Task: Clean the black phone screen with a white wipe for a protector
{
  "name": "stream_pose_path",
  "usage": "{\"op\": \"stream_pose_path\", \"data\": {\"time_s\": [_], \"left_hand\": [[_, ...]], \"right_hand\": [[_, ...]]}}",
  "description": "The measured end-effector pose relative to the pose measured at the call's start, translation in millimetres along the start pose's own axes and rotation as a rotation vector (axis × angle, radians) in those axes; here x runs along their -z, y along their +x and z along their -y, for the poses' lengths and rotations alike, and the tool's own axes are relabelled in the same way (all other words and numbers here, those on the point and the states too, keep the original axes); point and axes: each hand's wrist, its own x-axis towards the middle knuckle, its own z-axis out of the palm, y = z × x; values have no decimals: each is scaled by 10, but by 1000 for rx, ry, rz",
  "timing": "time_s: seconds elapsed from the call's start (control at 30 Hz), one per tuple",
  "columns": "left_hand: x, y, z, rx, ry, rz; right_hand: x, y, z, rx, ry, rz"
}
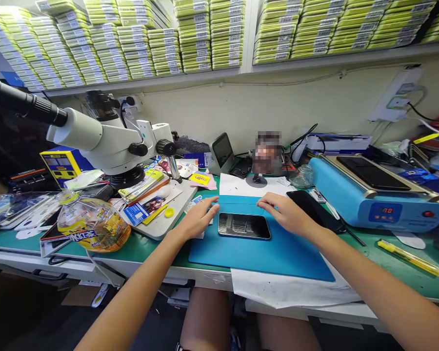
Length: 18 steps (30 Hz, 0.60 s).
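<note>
A smartphone (244, 226) lies flat, dark glass side up, on a blue mat (249, 256); its screen reflects pale stripes. At the phone's upper left is my left hand (200, 214), fingers pointing right, with thumb and forefinger closing on what looks like one end of a thin wire. My right hand (283, 208) is pinched above the phone's right end. A faint thin wire (237, 203) seems to run between the two hands, just beyond the phone's far edge. Neither hand visibly touches the phone.
A microscope (106, 141) rises at left, behind a large drink bottle (95, 224). To the right stands a blue heating plate (373, 200) carrying a dark phone panel (373, 173). A black panel (314, 210) and a yellow-handled knife (409, 257) lie nearer. Packed shelves (227, 78) hang above.
</note>
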Motion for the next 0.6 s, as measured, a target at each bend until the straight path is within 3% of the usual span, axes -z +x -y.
{"op": "stream_pose_path", "data": {"time_s": [0.13,0.27,0.4,0.6], "left_hand": [[-14,46,0,-71,37,106],[-48,-9,15,-185,135,152],[-61,-37,35,-255,139,165],[-64,-54,61,-166,-5,134]], "right_hand": [[-84,-177,-7,309,-151,-131],[-171,-326,-55,433,-236,-147],[-237,-416,-116,437,-237,-139],[-275,-412,-224,260,-156,-37]]}}
